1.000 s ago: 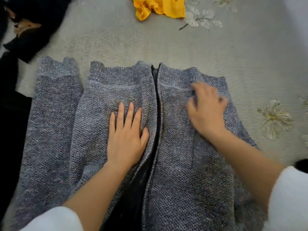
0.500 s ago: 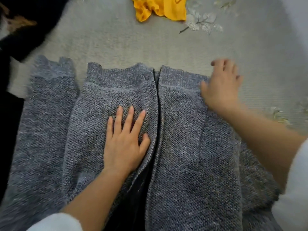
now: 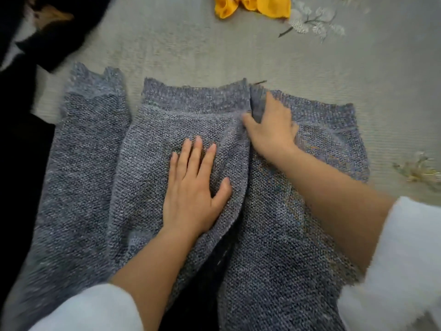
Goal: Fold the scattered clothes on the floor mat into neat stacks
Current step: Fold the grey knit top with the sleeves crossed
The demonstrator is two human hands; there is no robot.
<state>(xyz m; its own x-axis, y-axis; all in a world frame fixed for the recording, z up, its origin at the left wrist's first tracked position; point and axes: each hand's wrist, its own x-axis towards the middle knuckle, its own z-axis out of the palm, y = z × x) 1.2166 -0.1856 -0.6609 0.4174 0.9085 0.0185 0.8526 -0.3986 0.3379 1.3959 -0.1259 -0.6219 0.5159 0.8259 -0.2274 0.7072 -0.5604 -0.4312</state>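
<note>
A grey knit cardigan (image 3: 274, 235) lies spread on the pale floor mat (image 3: 191, 48), front panels side by side and hem away from me. Its left sleeve (image 3: 88, 163) lies flat beside the body. My left hand (image 3: 193, 187) rests flat with straight fingers on the left front panel. My right hand (image 3: 272, 130) is at the centre opening just below the hem. Its thumb and curled fingers pinch the inner edge of the right panel, which stands up a little as a dark fold.
A crumpled yellow garment (image 3: 253, 5) lies at the far edge of the mat. Black clothes (image 3: 59, 32) are heaped at the far left and run down the left side. Embroidered flowers (image 3: 310, 22) decorate the mat.
My right hand moved from the right panel out to the hem's right corner, then back left to the centre opening, where it now pinches the panel edge. The left hand stayed pressed in place.
</note>
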